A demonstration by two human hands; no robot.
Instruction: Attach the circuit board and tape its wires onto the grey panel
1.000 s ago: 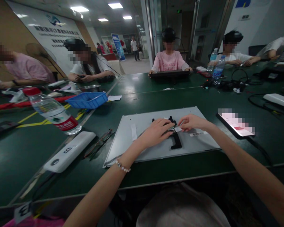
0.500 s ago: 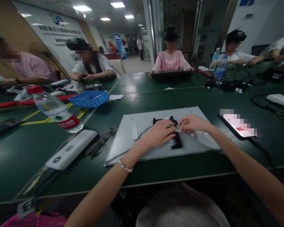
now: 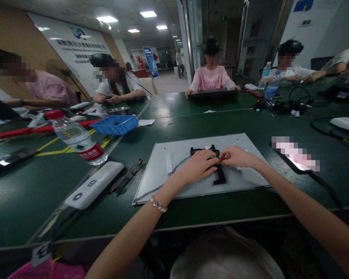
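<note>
A white panel (image 3: 151, 178) lies on the green table, with a black bracket (image 3: 220, 176) on its middle. My left hand (image 3: 202, 164) rests over the bracket with its fingers spread, covering part of it. Close beside its fingertips, my right hand (image 3: 234, 157) is pinched at the bracket's right side; what its fingertips hold is too small to make out. A grey cable (image 3: 180, 164) runs from the bracket under my left wrist to the panel's left corner. White strips (image 3: 169, 163) are stuck on the panel.
Left of the panel are glasses (image 3: 127, 176), a white power bank (image 3: 95, 185), a water bottle (image 3: 78, 139) and a blue tray (image 3: 116, 124). A phone (image 3: 293, 157) with a cable lies to the right. Several people sit around the table.
My right hand has moved slightly down and left, closer to my left hand, and its fingers have drawn in at the bracket. The whole view has shifted a little.
</note>
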